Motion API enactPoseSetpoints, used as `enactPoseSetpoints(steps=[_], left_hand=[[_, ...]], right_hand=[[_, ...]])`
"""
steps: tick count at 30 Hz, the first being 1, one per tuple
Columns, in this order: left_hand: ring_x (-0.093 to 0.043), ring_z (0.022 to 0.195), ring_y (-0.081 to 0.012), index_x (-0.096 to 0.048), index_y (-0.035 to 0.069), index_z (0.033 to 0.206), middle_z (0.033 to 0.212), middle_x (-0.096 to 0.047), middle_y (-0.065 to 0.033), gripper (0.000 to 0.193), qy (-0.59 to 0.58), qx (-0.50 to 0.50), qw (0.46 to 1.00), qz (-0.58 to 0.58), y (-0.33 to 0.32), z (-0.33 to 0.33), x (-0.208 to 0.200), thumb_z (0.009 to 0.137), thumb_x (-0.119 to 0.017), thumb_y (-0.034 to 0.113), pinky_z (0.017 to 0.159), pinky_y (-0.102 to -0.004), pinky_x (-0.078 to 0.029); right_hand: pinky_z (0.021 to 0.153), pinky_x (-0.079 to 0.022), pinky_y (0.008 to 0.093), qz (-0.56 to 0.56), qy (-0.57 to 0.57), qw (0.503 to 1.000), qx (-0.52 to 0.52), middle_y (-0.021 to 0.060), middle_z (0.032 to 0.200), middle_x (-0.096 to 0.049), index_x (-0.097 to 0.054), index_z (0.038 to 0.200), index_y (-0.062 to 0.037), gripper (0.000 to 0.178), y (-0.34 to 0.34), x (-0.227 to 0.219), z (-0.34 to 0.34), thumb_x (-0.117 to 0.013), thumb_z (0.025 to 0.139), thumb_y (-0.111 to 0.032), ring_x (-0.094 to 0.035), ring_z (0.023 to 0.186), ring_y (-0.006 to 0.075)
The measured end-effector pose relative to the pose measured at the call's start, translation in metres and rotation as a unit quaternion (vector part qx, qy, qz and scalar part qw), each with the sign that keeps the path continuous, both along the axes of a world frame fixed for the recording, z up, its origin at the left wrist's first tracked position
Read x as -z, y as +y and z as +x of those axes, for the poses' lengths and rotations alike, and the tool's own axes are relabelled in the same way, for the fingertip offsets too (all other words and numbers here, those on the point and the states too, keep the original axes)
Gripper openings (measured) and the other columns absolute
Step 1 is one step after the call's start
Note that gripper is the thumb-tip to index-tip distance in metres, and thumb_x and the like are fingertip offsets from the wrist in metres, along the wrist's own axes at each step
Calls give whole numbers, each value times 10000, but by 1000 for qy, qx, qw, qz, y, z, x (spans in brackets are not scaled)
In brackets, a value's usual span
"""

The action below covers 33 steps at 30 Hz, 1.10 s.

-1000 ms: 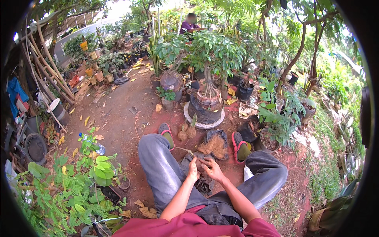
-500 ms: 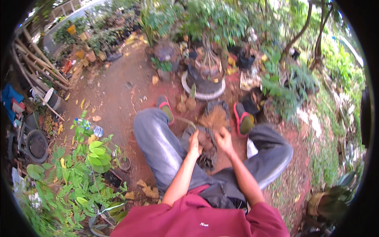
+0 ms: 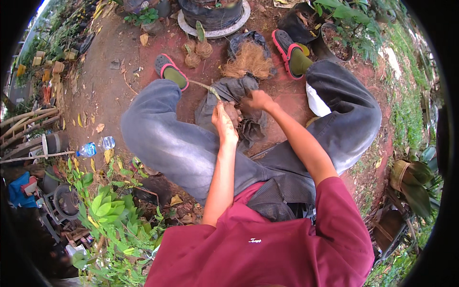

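Between my knees, my left hand (image 3: 224, 122) is closed around a plant cutting with a brown soil clump (image 3: 233, 112) at its base. The cutting's thin, pale green stem (image 3: 213, 92) slants out to the far left. Just right of the clump, my right hand (image 3: 259, 100) has its fingers curled in. They are slightly blurred, and what they hold is hidden. Crumpled black plastic (image 3: 204, 111) lies under both hands. Beyond it, a heap of brown coconut fibre (image 3: 249, 60) rests on more dark plastic.
Fibre-wrapped balls (image 3: 203, 49), one with a green cactus-like plant, stand ahead of my left shoe (image 3: 169, 69). Farther off is a large black pot (image 3: 210, 15) on a pale ring. Plastic bottles (image 3: 86, 149) and leafy plants (image 3: 107, 205) lie to the left, black pots (image 3: 299, 26) to the right.
The view has tilted down, so the things on the ground sit higher in it. My right hand has shifted slightly back from the coconut fibre. My left hand keeps its hold on the cutting.
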<state>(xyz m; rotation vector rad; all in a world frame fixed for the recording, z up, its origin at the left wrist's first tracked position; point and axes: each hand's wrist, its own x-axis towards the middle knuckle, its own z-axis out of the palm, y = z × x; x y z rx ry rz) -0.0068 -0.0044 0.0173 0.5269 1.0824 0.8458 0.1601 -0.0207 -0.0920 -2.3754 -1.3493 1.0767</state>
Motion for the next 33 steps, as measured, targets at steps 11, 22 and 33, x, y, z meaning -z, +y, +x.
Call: enactPoseSetpoints(steps=[11,22,33], left_hand=[[-586,639,-183,-545,73,1004,917,-620,-63,291,55,6,998,-36,2,8,5,983,-429,340,480,-301,-453],[-593,626,-168,-529,84,1057,932,-633,-62,280,50,20,998,-46,1,10,13,986,-442,340,466,-285,-458],[-599,629,-168,-526,89,1054,940,-632,-56,280,57,33,997,-37,-1,9,13,989,-439,346,470,-280,-464]], right_hand=[[757,-532,431,49,-164,974,-147,154,1046,-602,-543,1118,-68,481,-14,24,-12,-750,710,-216,-649,939,325],[736,-529,413,76,-162,959,-219,137,949,-620,-632,908,-54,291,-8,34,-18,-733,685,-211,-661,851,313],[698,-536,412,107,-145,965,-191,149,877,-655,-660,798,-46,121,-11,47,-16,-660,718,-137,-673,799,315]])
